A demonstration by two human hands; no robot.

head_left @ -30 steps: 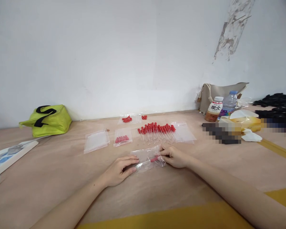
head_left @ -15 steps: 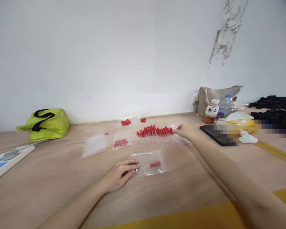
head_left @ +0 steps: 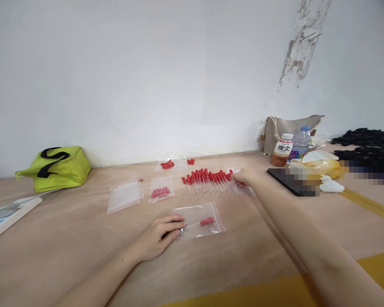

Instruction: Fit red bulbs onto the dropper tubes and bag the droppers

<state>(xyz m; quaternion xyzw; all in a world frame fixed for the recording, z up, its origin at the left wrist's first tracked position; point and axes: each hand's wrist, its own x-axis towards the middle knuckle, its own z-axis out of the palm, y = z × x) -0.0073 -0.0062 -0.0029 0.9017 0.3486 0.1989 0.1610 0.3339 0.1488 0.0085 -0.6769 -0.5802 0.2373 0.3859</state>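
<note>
My left hand (head_left: 163, 234) rests on the table with thumb and fingers closed on the left edge of a clear zip bag (head_left: 190, 209). Inside this bag lies a dropper (head_left: 207, 221) with a red bulb, its thin clear tube pointing toward my fingers. Beyond it, a row of droppers (head_left: 208, 175) lies side by side, red bulbs away from me. At the row's right end, my right hand (head_left: 244, 177) has its fingers closed around the end dropper, just by its red bulb; the fingers partly hide its tube. Clear plastic lies under that hand.
Left of the row are a small bag of red bulbs (head_left: 160, 192) and a stack of flat zip bags (head_left: 124, 196). More red bulbs (head_left: 167, 164) lie near the wall. A phone (head_left: 284, 181), bottles (head_left: 281, 150) and a tissue pack (head_left: 321, 160) stand right; a yellow-green bag (head_left: 60, 168) stands left.
My right hand's fingers have curled inward at the row's right end and come slightly nearer me. My left hand stays on the zip bag. The whole view has shifted a little.
</note>
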